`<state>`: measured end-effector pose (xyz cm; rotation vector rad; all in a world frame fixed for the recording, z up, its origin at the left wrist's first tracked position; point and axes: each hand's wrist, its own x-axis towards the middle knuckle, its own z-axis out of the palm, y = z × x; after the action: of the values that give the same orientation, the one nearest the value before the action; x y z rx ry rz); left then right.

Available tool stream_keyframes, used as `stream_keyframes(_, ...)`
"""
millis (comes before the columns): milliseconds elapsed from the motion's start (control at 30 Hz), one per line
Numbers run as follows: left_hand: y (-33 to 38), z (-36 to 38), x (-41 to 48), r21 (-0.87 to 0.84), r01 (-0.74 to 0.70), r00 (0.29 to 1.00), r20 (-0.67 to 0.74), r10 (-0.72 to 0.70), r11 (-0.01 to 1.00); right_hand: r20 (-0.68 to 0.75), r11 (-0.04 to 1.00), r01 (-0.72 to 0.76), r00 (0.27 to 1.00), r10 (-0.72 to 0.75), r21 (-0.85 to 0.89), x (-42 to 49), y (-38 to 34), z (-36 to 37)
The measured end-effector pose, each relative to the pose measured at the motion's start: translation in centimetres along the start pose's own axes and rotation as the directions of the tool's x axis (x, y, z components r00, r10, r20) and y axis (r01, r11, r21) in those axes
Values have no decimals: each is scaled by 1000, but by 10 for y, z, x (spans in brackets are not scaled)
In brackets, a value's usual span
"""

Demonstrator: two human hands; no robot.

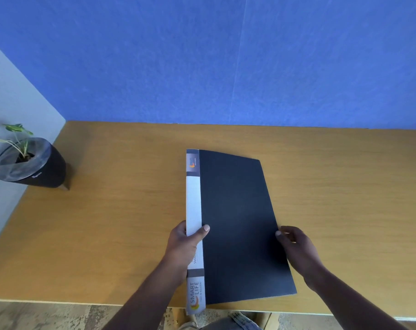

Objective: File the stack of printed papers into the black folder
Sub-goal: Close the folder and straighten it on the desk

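The black folder [237, 222] lies closed on the wooden desk [107, 222], its white labelled spine on the left and its near end over the desk's front edge. My left hand [185, 244] grips the spine, thumb across the white strip. My right hand [297, 248] holds the folder's right edge, thumb on the cover. No printed papers are in sight.
A small plant in a black pot [33, 163] stands at the desk's far left corner. A blue wall [226, 55] rises behind the desk and a grey wall [9, 103] runs along its left side. Floor shows below the front edge.
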<state>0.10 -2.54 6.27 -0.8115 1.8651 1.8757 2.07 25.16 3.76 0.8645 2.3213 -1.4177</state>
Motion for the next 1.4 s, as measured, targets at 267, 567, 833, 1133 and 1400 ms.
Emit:
stream_keyframes(267,9,-1,-1,-23,-40,998,47,42,999,44,923,-48,998,34,381,-2,-34,-4)
stream_keyframes(567,39,-38,19,21,-201,978,-48,202,979,0,909,54,998,-59,413,11,-80,27)
stream_keyframes(833,63,-92,58,205,-220,957,-146,252,954,20,939,87,995,-99,333,37,-130,77)
stream_keyframes(1133,76,-130,116,350,-199,933,-219,287,915,84,972,121,986,-141,203,72,-174,128)
stream_keyframes(1400,79,-144,147,481,-164,920,-241,309,861,137,990,122,982,-130,64,89,-183,151)
